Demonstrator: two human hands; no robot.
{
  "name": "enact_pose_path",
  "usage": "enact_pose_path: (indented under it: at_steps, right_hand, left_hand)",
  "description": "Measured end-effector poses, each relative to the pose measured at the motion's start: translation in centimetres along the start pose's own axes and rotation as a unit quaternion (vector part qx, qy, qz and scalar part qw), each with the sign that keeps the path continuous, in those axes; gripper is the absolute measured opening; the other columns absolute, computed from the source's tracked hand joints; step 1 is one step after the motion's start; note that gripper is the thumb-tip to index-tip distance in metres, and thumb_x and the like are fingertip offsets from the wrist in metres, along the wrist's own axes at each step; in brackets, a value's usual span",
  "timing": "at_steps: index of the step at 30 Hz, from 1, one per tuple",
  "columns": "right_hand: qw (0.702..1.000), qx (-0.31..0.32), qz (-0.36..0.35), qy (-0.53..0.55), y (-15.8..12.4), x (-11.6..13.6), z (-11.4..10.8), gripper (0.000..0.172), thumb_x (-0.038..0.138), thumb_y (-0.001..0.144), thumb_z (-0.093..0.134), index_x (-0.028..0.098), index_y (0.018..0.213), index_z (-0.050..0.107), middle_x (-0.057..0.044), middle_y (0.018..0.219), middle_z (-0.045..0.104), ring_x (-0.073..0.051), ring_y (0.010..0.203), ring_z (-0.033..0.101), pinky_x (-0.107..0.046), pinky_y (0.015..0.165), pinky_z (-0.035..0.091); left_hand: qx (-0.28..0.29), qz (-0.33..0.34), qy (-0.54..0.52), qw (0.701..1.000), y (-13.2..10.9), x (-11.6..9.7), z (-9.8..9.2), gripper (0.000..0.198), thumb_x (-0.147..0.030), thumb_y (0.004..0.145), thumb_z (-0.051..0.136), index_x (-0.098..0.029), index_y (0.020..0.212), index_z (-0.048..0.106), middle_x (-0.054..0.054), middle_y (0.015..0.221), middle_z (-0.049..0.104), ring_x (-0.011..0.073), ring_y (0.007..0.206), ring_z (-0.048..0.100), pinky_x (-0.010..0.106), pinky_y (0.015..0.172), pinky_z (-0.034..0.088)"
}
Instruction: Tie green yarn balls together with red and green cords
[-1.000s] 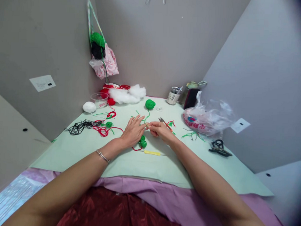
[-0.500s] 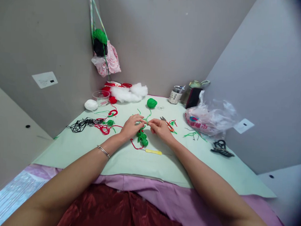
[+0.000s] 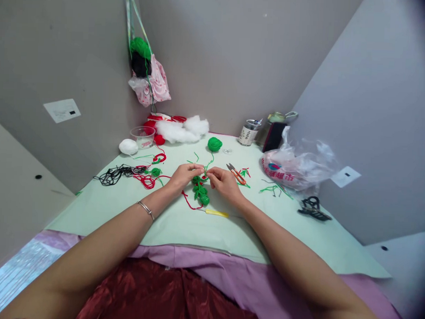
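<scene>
Green crocheted piece [image 3: 200, 192]: lies on the table [image 3: 171, 230], nearer to the person than the green yarn ball [image 3: 215, 144]; a second ago the left hand [image 3: 186, 176] covered most of it, now its leafy middle is shown also
Left hand: nearer than the yarn ball and a little to its left; its fingers were spread wide before, now they are gathered, thumb and forefinger pinched together upon the green strand [image 3: 212, 157]
Right hand: nearer than the yarn ball and a little to its right; thumb and forefinger are closed on the same strand, almost touching the left fingertips; how many loops lie there, I cannot tell
Red strand [image 3: 187, 203]: nearer than the yarn ball; more of its length is visible than a second ago
Yellow-handled hook [image 3: 216, 213]: well nearer than the yarn ball, untouched, beside the piece
Scissors [image 3: 235, 171]: right of the yarn ball and nearer, just beyond the right hand; the blades are apart
Left of the ball: white stuffing [image 3: 180, 132], clear tub [image 3: 145, 141]; nearer, tangled black yarn [image 3: 116, 175]
Right of the ball: can [image 3: 247, 134]; farther right, bulky plastic bag [image 3: 285, 169]
In the way: both hands hide the piece's upper end
</scene>
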State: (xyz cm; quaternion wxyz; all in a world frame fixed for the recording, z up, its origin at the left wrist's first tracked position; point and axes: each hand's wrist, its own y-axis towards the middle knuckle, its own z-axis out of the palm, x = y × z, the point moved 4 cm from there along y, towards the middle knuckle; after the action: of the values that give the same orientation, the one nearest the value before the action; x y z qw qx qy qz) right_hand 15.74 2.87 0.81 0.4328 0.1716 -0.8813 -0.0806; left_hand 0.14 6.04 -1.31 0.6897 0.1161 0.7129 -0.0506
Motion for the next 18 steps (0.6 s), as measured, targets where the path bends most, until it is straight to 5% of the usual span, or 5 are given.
enact_pose_path:
  at_steps: [11, 18]
  right_hand:
    - [0.991, -0.043, -0.037, -0.119, -0.29, 0.29, 0.14, 0.021, 0.032, 0.091, 0.050, 0.022, 0.092, 0.069, 0.000, 0.062, 0.061, -0.015, 0.056, 0.047, -0.026, 0.059, 0.029]
    - [0.975, -0.070, -0.030, -0.208, -0.12, 0.12, -0.07, 0.023, 0.031, 0.093, 0.049, 0.022, 0.092, 0.069, -0.003, 0.067, 0.065, -0.016, 0.058, 0.051, -0.028, 0.062, 0.029]
  left_hand:
    - [-0.006, -0.012, -0.015, 1.000, -0.49, -0.63, 0.35, 0.019, -0.035, 0.069, 0.068, -0.016, 0.073, 0.069, 0.010, 0.117, 0.069, 0.0238, 0.107, 0.061, 0.038, 0.103, 0.039]
    - [-0.025, -0.018, -0.028, 0.999, -0.12, 0.09, 0.26, 0.017, -0.032, 0.067, 0.065, -0.016, 0.070, 0.064, 0.007, 0.095, 0.070, 0.0183, 0.085, 0.060, 0.033, 0.084, 0.044]
